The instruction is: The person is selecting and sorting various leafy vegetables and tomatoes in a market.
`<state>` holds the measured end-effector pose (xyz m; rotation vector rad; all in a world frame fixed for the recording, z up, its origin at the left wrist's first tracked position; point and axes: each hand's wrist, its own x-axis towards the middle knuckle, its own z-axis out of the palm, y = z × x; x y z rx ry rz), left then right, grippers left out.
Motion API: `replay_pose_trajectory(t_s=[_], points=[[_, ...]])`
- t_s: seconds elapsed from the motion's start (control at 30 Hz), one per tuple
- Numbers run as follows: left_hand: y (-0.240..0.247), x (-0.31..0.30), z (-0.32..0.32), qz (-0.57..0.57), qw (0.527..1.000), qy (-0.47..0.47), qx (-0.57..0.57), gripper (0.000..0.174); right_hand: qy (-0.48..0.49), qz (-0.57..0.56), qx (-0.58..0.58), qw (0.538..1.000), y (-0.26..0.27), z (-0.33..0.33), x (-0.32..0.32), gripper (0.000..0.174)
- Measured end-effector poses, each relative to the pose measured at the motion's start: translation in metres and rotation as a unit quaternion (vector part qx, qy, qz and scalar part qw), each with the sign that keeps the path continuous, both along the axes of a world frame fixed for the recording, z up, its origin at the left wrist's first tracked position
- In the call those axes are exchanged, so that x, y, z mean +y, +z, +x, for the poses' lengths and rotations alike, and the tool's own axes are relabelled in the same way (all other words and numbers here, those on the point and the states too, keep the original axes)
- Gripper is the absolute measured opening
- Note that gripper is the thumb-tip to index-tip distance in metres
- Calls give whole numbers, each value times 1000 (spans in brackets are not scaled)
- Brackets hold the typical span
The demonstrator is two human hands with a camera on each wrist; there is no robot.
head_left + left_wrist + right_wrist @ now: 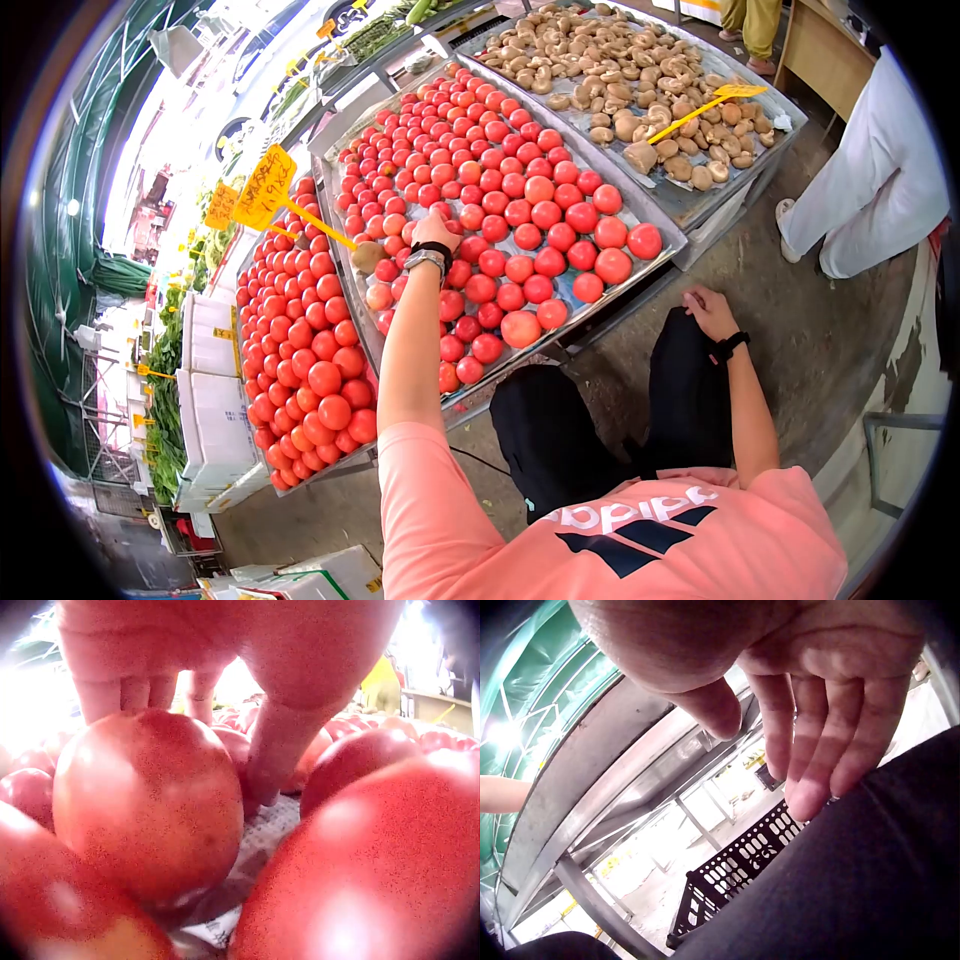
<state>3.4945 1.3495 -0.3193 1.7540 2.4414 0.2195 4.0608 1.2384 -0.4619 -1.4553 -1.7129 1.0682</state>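
Observation:
My left hand (440, 235) reaches down among the red tomatoes on a metal tray (655, 216). In the left wrist view the thumb (274, 750) and fingers come down on either side of a tomato (234, 754), with the fingertips partly hidden behind a larger, paler tomato (150, 802). Printed paper (262, 832) shows beneath. Away from the tray, my right hand (708, 312) rests at the knee of the dark trousers (690, 375). Its fingers (810, 742) hang loosely bent and hold nothing.
A second bank of tomatoes (325, 378) lies to the left. Mushrooms (610, 75) fill a tray at the back right. A yellow price sign (265, 188) leans over the tomatoes. A black plastic crate (720, 874) stands below the stall. Someone in pale trousers (880, 180) stands at right.

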Motion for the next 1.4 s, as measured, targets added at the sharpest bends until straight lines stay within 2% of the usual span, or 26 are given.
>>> replay_pose_trajectory(t_s=[0.1,0.13,0.17,0.2,0.23,0.27,0.33,0.43,0.53,0.63,0.73,0.77,0.8,0.93,1.0,1.1,1.2,1.23,1.33,1.37,1.4], points=[[-2,4,-14,39,998,29,-27,55,8,11,-5,1000,0,2,2,25],[-7,3,-27,55,991,43,-111,55,6,8,-3,1000,0,3,3,25],[-22,19,-58,27,952,52,-300,51,5,3,0,1000,1,3,3,25],[-7,22,-59,-3,876,62,-478,48,4,-2,2,1000,-1,3,3,25],[-1,12,-57,58,783,100,-611,38,0,-3,18,1000,-4,2,4,26],[11,5,-53,98,712,125,-683,32,1,-7,21,1000,-5,2,4,26],[29,-1,-58,97,628,181,-751,28,3,-13,27,1000,-6,1,5,26],[26,-4,-71,70,652,145,-741,30,10,-16,17,1000,-10,1,8,26],[10,2,-90,22,655,106,-748,38,9,-18,29,999,-3,-2,5,25],[18,-4,-75,12,617,98,-781,38,11,-18,26,999,-2,0,5,24],[22,-5,-47,54,828,63,-555,37,6,-28,33,999,-2,0,3,23],[7,1,-54,60,929,21,-365,45,4,-32,39,999,-1,0,4,22],[3,4,-52,65,985,-22,-158,55,2,-32,38,999,1,0,5,22],[-7,12,-34,-18,999,-16,27,62,-3,-25,39,999,5,0,-1,22],[-10,15,-25,-20,999,10,36,63,-2,-21,40,999,5,2,-1,23],[-8,13,-32,-5,1000,6,-11,63,-1,-21,40,999,0,5,-3,24],[-9,7,-53,44,989,1,-142,63,-5,-22,35,999,-2,5,-1,24],[-10,5,-62,30,995,1,-96,64,-2,-17,32,999,-2,5,0,24],[43,-12,-41,-113,993,23,23,67,4,-15,25,1000,-6,6,2,24],[50,-17,-41,-163,986,19,16,72,7,-17,24,1000,-5,5,3,24],[40,-17,-48,-161,987,18,14,67,9,-19,27,999,-4,3,3,23]])
